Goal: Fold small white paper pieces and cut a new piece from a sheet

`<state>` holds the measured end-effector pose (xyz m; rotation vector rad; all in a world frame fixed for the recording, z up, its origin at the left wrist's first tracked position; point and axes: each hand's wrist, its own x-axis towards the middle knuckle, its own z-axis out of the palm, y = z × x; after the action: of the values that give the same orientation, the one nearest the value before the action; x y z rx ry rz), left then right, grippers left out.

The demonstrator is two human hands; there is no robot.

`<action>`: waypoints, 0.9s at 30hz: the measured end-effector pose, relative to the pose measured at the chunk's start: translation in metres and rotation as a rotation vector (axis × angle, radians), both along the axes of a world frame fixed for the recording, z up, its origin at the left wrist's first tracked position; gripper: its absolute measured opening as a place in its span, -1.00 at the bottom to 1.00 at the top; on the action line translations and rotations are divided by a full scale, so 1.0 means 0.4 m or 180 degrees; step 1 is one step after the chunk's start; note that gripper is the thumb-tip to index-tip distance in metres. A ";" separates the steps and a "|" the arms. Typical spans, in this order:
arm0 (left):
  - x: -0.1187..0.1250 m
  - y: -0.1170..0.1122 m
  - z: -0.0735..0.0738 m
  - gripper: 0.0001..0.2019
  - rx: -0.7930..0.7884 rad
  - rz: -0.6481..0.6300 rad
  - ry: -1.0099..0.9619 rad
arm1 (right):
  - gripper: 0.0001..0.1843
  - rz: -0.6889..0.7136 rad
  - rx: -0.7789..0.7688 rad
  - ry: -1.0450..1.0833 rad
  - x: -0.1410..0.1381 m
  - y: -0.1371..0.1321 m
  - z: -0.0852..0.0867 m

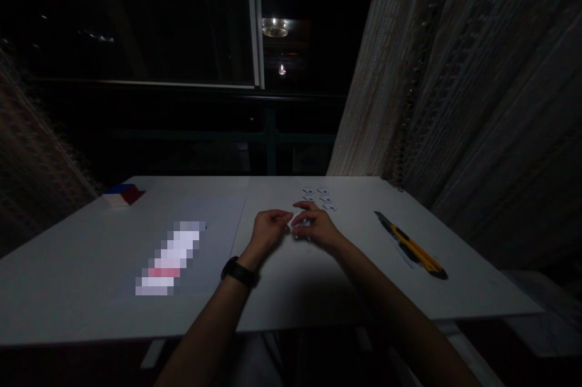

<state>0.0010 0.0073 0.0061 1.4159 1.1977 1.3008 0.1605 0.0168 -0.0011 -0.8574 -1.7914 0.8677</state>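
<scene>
Meeting at mid-desk, the left hand (268, 230) and right hand (318, 228) pinch a small pale scrap (297, 230) between their fingertips, though dim light hides its shape. About 6 small paper cutouts (321, 198) already lie grouped just beyond them, so some pieces seem finished. A yellow utility knife (411, 245) rests untouched at the right of the desk (91, 265). No writing is readable. A pixelated patch (170, 258) covers something at near left.

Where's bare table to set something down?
Free: the strip between the right hand and the utility knife; the near-left corner of the table, in front of the red-and-blue block. Crowded: where the left hand meets the right, with small paper pieces just beyond them.
</scene>
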 end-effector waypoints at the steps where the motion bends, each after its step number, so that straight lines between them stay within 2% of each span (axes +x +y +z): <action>1: 0.000 -0.001 0.002 -0.73 0.0031 -0.0023 0.0014 | -0.75 -0.0041 -0.0012 -0.0006 0.002 0.000 0.003; 8: 0.001 -0.001 -0.001 -0.73 0.0261 -0.0217 0.0249 | -0.80 0.0256 -0.0386 0.0189 0.011 0.001 0.006; 12: 0.000 0.000 -0.005 -0.73 0.0342 -0.0291 0.0310 | -0.81 0.0352 -0.0418 0.0320 0.009 0.000 0.000; 14: 0.000 -0.002 -0.003 -0.72 0.0374 -0.0328 0.0325 | -0.79 0.0231 -0.0402 0.0331 0.007 0.001 -0.001; 18: 0.000 -0.009 0.006 -0.65 0.0446 -0.0392 0.0277 | -0.77 -0.0282 -0.0264 0.0302 0.005 0.005 0.000; 22: 0.004 -0.011 0.005 -0.64 0.0311 -0.0370 0.0079 | -0.79 -0.0657 -0.0188 0.0318 -0.001 0.008 -0.006; 27: 0.009 -0.004 -0.011 -0.65 0.0319 -0.0141 0.0035 | -0.79 -0.0779 -0.0182 0.0368 -0.016 0.008 -0.025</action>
<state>0.0047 0.0057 0.0018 1.5146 1.1156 1.3397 0.1542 0.0199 -0.0111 -1.0185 -1.5310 0.7949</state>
